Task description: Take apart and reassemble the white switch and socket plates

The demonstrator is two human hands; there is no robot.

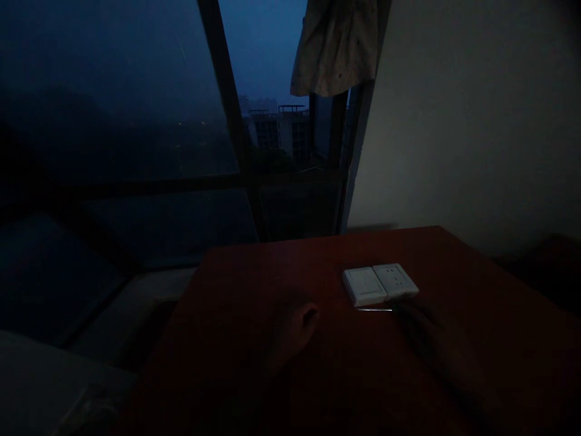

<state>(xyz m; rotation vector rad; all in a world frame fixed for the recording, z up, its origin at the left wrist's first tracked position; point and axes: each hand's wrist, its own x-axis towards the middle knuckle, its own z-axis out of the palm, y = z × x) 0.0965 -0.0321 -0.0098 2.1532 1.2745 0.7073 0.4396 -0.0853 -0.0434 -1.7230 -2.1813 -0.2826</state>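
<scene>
A white, two-part wall-plate unit lies face up on a red-brown worktop (254,278), right of the middle and toward the far right corner. Its right part is a socket plate (396,280) with dark slots; its left part, touching it, is a plain square plate (365,286), perhaps a switch. Just in front of the unit, on its near side, is a thin bright metal rod (374,310), possibly a screwdriver shaft, roughly parallel to the worktop's far edge.

The right hand (438,339) is at the rod's right end, beside the socket plate's near edge. Its fingers stretch toward both, but it is too dark and blurred to tell whether they pinch the rod. The left hand (294,332), left of the unit and apart from it, is loosely curled around a dark hollow between thumb and forefinger; whether the tips meet is unclear, and no object shows in it.

Handling the rod well probably means gripping it by the right end, keeping the shaft off the plates' faces; the left hand seems placed to steady the plain plate. More light would help.

Beyond the far edge are a dusky window (181,121), a hanging cloth (336,48) and, to the right, a pale wall (463,121).
</scene>
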